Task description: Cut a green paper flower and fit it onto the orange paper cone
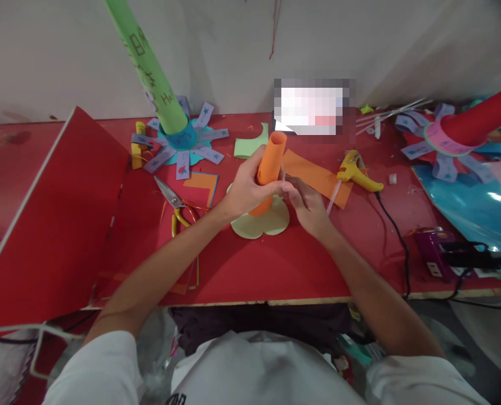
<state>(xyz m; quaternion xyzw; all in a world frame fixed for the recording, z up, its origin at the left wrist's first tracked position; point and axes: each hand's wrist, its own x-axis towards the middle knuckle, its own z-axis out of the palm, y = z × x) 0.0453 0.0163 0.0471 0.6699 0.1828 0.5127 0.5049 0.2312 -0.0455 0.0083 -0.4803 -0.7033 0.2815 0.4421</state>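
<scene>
An orange paper tube stands slightly tilted on a pale yellow-green scalloped paper base. My left hand is wrapped around the tube's middle, its thumb across the front. At the tube's right side, my right hand is closed, its bent fingers against the tube and its thumb meeting my left thumb. The tube partly hides the fingertips of both hands. Behind my right hand lies an orange paper strip, with a yellow glue gun by its right end, a clear glue stick at its nozzle.
Scissors and yellow-handled pliers lie left. A green paper tube with a petalled base stands behind them; a red tube is at right. A red panel rises left. The glue gun's cord runs near a purple power box.
</scene>
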